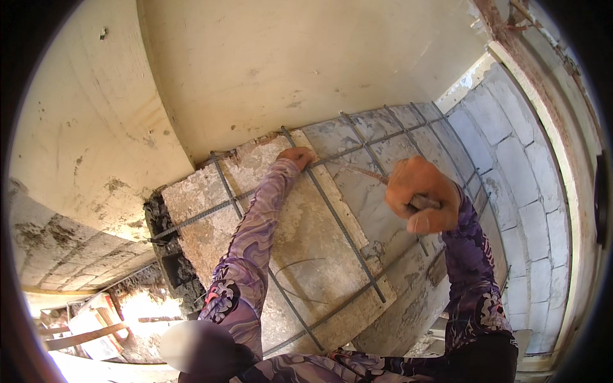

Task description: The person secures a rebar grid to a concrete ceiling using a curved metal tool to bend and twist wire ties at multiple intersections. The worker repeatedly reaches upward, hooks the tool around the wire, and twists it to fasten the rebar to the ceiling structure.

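My left hand is closed at a crossing in the steel rebar grid, its fingertips on the bars. Whatever is pinched there is too small to make out. My right hand is wrapped round a hand tool with a thin rusty rod and a greyish handle whose end shows in the fist. The rod slants up and left toward the crossing; its tip blurs against the boards. Under the grid lie a pale, stained board and grey sheeting.
A cream wall rises behind the grid, and a grey block wall stands at the right. Bar ends jut out along the near edge. A dark gap in the masonry is at the left, with a bright cluttered drop below it.
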`<state>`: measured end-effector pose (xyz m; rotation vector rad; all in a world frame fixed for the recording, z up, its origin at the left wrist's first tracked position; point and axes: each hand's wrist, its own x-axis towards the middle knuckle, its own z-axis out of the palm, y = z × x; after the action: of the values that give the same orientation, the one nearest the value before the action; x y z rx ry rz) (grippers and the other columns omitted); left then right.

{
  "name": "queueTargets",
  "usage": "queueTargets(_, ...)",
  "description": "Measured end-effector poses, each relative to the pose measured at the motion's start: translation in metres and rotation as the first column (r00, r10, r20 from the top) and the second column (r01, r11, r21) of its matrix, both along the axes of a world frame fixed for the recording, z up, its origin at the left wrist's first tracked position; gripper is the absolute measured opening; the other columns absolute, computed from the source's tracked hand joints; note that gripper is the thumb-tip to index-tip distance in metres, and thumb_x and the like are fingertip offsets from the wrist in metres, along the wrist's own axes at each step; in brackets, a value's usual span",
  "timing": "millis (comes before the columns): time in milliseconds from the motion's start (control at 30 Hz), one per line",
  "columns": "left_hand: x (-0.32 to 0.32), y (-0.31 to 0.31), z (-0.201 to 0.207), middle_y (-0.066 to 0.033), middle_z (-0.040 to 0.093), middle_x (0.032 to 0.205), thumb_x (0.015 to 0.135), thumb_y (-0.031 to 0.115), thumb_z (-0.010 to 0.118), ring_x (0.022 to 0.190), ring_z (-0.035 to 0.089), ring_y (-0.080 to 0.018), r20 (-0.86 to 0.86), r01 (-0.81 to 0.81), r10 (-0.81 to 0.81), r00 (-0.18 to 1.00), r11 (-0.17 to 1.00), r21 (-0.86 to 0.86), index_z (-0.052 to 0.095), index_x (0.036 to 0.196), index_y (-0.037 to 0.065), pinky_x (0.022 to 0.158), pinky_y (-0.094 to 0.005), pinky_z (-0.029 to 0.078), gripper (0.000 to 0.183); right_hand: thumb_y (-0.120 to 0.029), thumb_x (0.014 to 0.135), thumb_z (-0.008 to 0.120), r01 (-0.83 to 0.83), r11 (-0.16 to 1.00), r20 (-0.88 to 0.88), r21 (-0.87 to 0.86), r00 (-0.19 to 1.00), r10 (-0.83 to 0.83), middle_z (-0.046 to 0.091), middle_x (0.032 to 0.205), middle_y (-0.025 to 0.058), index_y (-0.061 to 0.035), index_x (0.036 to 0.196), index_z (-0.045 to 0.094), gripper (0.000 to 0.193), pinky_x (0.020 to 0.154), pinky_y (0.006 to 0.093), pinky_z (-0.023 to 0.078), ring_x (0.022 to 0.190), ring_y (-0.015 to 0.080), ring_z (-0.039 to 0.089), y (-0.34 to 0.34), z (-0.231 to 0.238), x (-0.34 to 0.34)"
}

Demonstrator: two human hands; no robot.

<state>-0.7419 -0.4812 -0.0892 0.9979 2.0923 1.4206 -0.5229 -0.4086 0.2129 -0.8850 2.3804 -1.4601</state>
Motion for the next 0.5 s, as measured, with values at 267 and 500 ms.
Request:
queueTargets(267, 0.007, -0.004, 0.007, -0.0059, 0.061, 0.07, 0.088, 0.04, 0.052, 0.067, 0.055, -0.0169, -0.048, -0.035, 0.037, 0.998, 0.999, 0.033, 0.065, 0.079, 0.009, 0.068, -0.0305, 0.045, 0.035, -0.024, 0.077, 0.062, -0.03, 0.999, 0.034, 0.02, 0.999, 0.029, 0.035, 0.045, 0.0017, -0.0062, 0.056, 0.039, 0.036, 0.037, 0.0293, 0.026, 0.036, 0.0148, 0.035, -0.005, -0.001, -0.001)
queueTargets(500, 0.008, -0.002, -0.003, -0.0075, 0.062, 0.072, 0.087, 0.038, 0.054, 0.068, 0.057, -0.0175, -0.037, -0.039, 0.04, 0.999, 0.999, 0.026, 0.066, 0.081, 0.009, 0.068, -0.0308, 0.046, 0.032, -0.025, 0.077, 0.061, -0.018, 0.999, 0.048, -0.029, 0.999, 0.02, 0.033, 0.045, 0.0014, -0.0065, 0.057, 0.039, 0.036, 0.038, 0.0294, 0.026, 0.036, 0.0142, 0.033, -0.004, -0.006, 0.0)
